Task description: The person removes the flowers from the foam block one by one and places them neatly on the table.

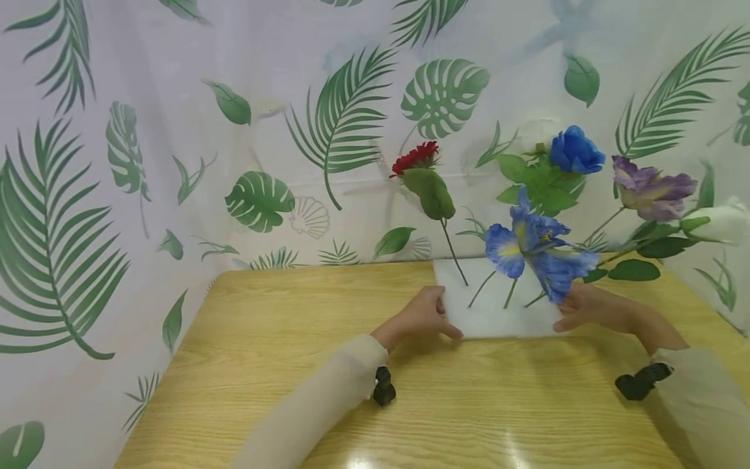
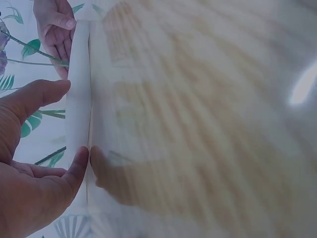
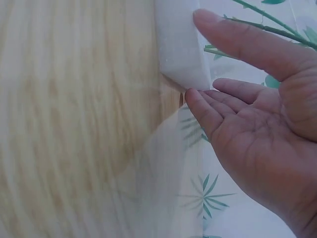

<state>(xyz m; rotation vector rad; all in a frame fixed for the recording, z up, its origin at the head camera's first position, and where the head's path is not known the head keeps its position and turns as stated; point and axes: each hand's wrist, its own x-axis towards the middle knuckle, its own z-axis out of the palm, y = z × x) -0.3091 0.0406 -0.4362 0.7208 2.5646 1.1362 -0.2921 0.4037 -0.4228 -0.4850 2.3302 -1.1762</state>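
Note:
A white foam block [image 1: 498, 324] lies on the table with several flower stems standing in it. My left hand [image 1: 423, 312] holds its left edge, thumb at the front corner. At the right edge, my right hand [image 1: 594, 309] holds the block, partly behind a blue iris [image 1: 527, 244]. In the left wrist view, the left fingertips touch the foam's side [image 2: 78, 99]. The right wrist view has the right thumb above the foam [image 3: 183, 47] and a fingertip at its lower corner. A red flower [image 1: 417, 158] leans left; a blue rose [image 1: 576, 151] stands behind the iris.
A purple flower [image 1: 656, 189] and a white rose [image 1: 723, 223] lean out to the right over the right forearm side. The wooden table [image 1: 281, 365] ends at a leaf-patterned curtain [image 1: 346, 221] behind. Black devices [image 1: 383, 385] sit on both wrists.

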